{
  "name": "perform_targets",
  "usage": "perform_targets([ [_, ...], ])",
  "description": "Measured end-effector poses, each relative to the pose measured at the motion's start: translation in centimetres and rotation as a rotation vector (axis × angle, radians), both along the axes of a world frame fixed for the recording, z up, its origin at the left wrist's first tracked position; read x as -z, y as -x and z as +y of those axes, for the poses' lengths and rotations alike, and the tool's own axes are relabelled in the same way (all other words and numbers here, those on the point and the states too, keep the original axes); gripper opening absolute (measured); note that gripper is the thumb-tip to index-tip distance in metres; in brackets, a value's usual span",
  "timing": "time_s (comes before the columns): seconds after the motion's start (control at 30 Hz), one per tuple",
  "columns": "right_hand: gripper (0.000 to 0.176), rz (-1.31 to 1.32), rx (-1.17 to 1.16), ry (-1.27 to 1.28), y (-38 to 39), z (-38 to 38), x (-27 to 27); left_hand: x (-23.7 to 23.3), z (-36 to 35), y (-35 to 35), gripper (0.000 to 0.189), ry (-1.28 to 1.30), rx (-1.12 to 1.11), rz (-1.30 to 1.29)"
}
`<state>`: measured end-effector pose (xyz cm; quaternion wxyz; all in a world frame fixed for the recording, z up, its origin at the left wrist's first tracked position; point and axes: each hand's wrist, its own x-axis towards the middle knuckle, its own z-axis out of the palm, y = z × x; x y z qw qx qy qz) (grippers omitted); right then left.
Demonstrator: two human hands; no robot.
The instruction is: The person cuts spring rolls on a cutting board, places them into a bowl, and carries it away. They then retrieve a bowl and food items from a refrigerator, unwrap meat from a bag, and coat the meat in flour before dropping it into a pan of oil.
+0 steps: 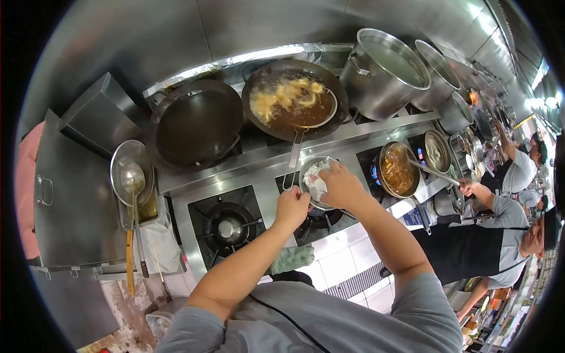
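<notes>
A metal bowl (302,176) holding white, powder-coated food (316,187) is in front of me at the stove's front edge. My left hand (292,206) is closed at the bowl's near left rim and appears to grip it. Inside the bowl, the fingers of my right hand (341,187) curl into the white food; their tips are partly hidden. Just beyond, a wok (253,76) of bubbling oil holds frying yellow pieces (286,97). A wire strainer (334,110) rests in that oil, its handle reaching back toward my left hand.
A dark wok (197,123) sits left of the frying one. Large steel pots (376,88) stand at the back right. A co-worker (500,235) stirs a pan of brown food (397,170) over a lit burner. Ladles (132,176) rest on a strainer at left; a bare burner (229,228) is nearby.
</notes>
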<state>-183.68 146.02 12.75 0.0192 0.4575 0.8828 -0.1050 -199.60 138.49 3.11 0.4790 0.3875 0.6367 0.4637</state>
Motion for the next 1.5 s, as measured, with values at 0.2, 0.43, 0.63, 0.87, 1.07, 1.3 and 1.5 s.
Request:
perform_targets([
  [0.2,0.063,0.233,0.019,0.087,-2.8,3.5,2.5,0.2,0.2,0.7,0.022,0.027,-0.001,-0.011],
  [0.43,0.042,0.975,0.16,0.662,-1.4,9.4,0.6,0.9,1.2,1.0,0.02,0.039,-0.014,-0.133],
  [0.63,0.049,0.491,0.174,-0.025,5.0,20.9,2.7,1.8,-0.8,2.3,0.021,0.047,0.038,-0.052],
  [0.87,0.043,0.146,0.041,-0.172,11.0,25.3,6.5,2.5,-3.8,4.3,0.019,0.187,0.109,0.104],
  [1.07,0.034,0.323,0.148,-0.355,7.2,20.3,1.7,3.7,-3.8,4.4,0.019,0.163,0.076,0.056],
  [1.3,0.038,0.096,0.14,0.171,1.1,3.0,1.5,5.1,-1.8,1.8,0.022,0.059,-0.016,-0.088],
  [1.5,0.056,0.026,0.058,0.164,0.4,-1.7,6.1,4.2,-1.2,0.4,0.022,0.068,-0.01,-0.051],
])
